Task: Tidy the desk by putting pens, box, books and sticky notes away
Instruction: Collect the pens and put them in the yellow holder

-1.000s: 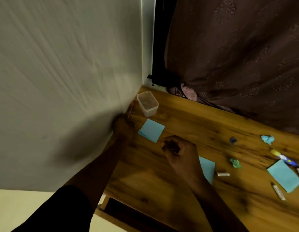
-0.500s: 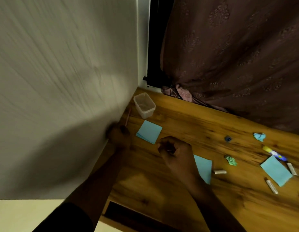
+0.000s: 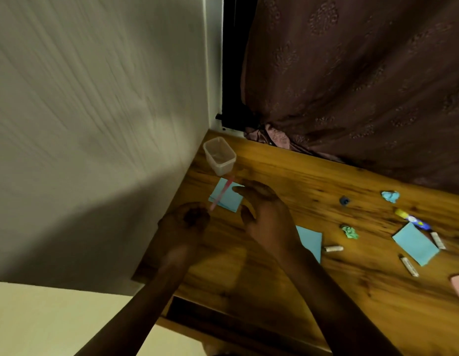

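Against the wall corner: a clear box (image 3: 219, 156) stands upright on the bench (image 3: 300, 291), just beyond a blue sticky pad (image 3: 229, 200).
Left grip: our left hand (image 3: 187, 222) curls around the lower end of a pink pen (image 3: 222, 192), which slants up toward the box, over the pad.
Right grip: our right hand (image 3: 267, 214) is wide, fingers spread, holding nothing, above the pad's right edge.
Other notes: a second blue pad (image 3: 310, 242) lies by our right wrist; a third blue pad (image 3: 414, 244) lies well to the right.
Loose bits: a crumpled blue paper (image 3: 390, 196), a crumpled green paper (image 3: 350, 232), a blue cap (image 3: 344, 200), a yellow-and-blue marker (image 3: 413, 219) and pale sticks (image 3: 333, 248) lie scattered on the right.
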`<state>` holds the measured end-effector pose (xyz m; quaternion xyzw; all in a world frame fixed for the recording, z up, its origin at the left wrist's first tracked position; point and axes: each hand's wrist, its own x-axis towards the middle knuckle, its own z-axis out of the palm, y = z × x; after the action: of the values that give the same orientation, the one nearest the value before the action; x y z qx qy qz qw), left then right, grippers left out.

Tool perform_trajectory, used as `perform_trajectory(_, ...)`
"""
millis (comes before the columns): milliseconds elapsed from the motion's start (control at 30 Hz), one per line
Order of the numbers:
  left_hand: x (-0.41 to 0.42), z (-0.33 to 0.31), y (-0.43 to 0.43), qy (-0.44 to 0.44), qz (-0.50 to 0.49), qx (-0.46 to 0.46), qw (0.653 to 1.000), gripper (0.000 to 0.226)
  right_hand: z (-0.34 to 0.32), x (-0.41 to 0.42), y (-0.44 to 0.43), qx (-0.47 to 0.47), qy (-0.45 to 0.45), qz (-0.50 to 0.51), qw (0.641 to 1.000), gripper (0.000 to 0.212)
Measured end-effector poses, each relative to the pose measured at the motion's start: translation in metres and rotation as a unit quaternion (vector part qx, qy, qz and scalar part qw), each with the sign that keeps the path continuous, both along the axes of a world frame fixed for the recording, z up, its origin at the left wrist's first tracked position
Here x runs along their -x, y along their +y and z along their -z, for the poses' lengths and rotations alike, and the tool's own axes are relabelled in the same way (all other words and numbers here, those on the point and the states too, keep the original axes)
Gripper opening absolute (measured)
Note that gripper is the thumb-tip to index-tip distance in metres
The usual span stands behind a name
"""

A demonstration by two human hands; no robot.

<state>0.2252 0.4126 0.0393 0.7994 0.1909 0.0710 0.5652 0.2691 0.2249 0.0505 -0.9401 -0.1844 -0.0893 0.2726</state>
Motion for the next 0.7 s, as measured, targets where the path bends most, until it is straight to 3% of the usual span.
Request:
perform_trajectory(67, 0.002, -0.013, -0.009, -0.006, 0.036, 0.05, 0.998, 0.024, -0.001, 0.002, -0.007, 0.045, -0.017, -0.02, 0.999, 0.052)
perform_trajectory(133, 0.007, -0.026, -0.022, -0.023, 0.076, 0.035, 0.996, 0.016, 0.0, 0.008, -0.02, 0.072, -0.048, -0.028, 0.996, 0.051)
perform_trajectory(267, 0.016, -0.046, -0.051, -0.078, 0.139, -0.029, 0.987, 0.026, -0.007, 0.028, -0.057, 0.095, -0.067, -0.011, 0.993, 0.037)
perform_trajectory(367, 0.022, -0.059, -0.086, -0.111, 0.176, -0.018, 0.978, 0.026, -0.015, 0.05, -0.094, 0.093, -0.054, 0.02, 0.994, 0.03)
perform_trajectory(533, 0.041, -0.068, -0.166, -0.128, 0.215, 0.028, 0.968, 0.02, -0.017, 0.1, -0.169, -0.029, -0.013, 0.105, 0.994, 0.025)
perform_trajectory(700, 0.08, -0.064, -0.263, -0.132, 0.255, 0.059, 0.956, 0.021, -0.019, 0.157, -0.256, -0.208, 0.02, 0.17, 0.963, 0.023)
